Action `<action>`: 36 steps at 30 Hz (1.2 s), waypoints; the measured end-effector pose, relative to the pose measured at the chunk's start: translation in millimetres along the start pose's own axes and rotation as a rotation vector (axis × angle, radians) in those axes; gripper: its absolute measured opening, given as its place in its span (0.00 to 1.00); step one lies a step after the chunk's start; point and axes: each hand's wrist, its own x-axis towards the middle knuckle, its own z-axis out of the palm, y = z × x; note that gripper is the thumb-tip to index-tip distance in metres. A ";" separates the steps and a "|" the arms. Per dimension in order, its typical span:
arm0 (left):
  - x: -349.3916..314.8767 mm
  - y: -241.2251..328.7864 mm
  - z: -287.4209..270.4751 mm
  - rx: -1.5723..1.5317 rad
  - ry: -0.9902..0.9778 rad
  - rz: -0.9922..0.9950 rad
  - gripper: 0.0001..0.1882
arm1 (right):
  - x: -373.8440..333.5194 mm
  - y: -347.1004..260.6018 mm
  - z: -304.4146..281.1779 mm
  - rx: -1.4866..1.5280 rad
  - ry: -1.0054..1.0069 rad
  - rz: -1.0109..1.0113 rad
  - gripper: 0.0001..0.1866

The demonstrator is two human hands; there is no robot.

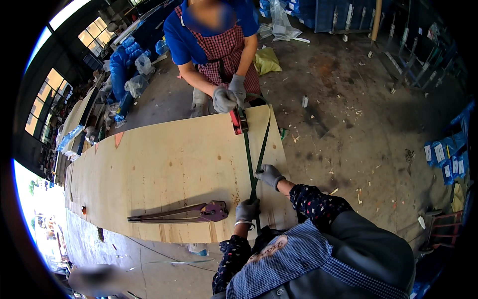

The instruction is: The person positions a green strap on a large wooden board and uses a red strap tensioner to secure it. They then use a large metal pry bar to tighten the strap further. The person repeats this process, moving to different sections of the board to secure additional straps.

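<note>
near the board edge (280, 149) and wide floor (378, 134), left hand (247, 210) and right hand (270, 176) grip a green strap (249, 157).

One wooden board (149, 174) carries two metal tools: one long-handled purple tool (214, 211) toward the near edge and one red tool (239, 121) close to the far right corner. Near the right edge run two lengths of green strap (254, 190), and four gloved hands are in view: the person's left hand (245, 211) and right hand (270, 177), plus two of one co-worker (221, 47) at the far edge. The floor (358, 164) holds one yellow-green sack (267, 61) and one small can (304, 101).
</note>
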 end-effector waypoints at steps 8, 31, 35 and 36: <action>-0.6 -0.2 2.8 0.101 0.023 0.079 0.19 | 18.6 21.8 6.2 0.062 -0.002 -0.009 0.10; -14.5 10.7 0.8 0.541 0.165 0.228 0.19 | 4.7 2.7 -1.5 0.142 -0.070 0.051 0.13; -20.6 18.9 -2.9 0.770 0.223 0.299 0.19 | 6.3 -0.6 -4.4 0.210 -0.082 0.080 0.11; -21.1 19.2 -4.1 0.774 0.225 0.295 0.19 | 6.5 1.6 -5.7 0.210 -0.084 0.078 0.12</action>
